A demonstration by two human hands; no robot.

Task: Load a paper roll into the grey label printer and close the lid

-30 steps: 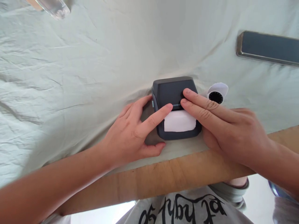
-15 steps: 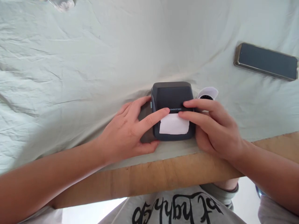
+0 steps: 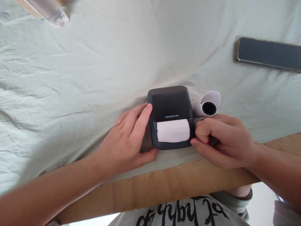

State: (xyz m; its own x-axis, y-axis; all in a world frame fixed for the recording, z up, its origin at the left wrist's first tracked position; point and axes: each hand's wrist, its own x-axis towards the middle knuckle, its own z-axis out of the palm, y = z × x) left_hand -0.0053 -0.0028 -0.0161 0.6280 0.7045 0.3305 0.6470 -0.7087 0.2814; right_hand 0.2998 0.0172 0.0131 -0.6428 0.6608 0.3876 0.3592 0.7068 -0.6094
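A dark label printer (image 3: 171,103) marked NIIMBOT stands near the table's front edge. A white label strip (image 3: 173,130) with uneven edges lies over its front, coming from the slot below the lid. My left hand (image 3: 131,135) grips the printer's left side, fingers at the upper corner and thumb at the lower one. At the right side, my right hand (image 3: 223,139) is curled, with thumb and bent index finger against the printer's edge. Some of its fingers are hidden underneath. Just beyond it lies a roll of white paper (image 3: 198,109) with a black core and a loose curled end.
A phone (image 3: 270,53) in a case lies at the far right on the pale cloth (image 3: 131,47). A clear plastic object (image 3: 50,12) is cut off at the top left. The wooden table edge (image 3: 150,185) runs in front of my body.
Both hands have come off the top beside the label. My left fingers moved to the printer's left edge, and my right hand drew back and curled at its right side.
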